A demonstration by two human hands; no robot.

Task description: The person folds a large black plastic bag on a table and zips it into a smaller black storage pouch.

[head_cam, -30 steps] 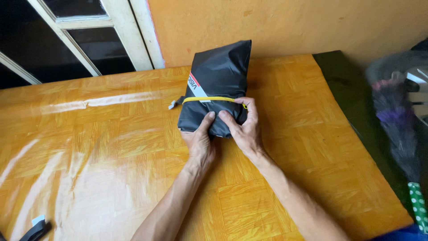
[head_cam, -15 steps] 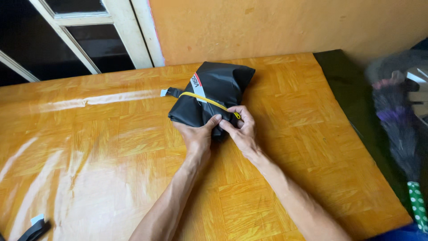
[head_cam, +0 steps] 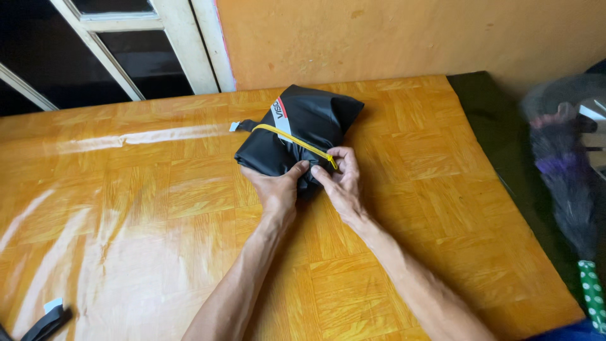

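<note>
Just above frame centre, a zipped black pouch (head_cam: 303,136) lies on the orange table (head_cam: 158,208), contents hidden. Left hand (head_cam: 274,189) grips its near edge; right hand (head_cam: 341,183) pinches the yellow zip (head_cam: 293,140).

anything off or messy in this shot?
Nothing spilled or damaged. The black pouch lies at an angle on the orange table, bulging, its yellow zipper running diagonally. Left hand and right hand pinch its near end.
</note>
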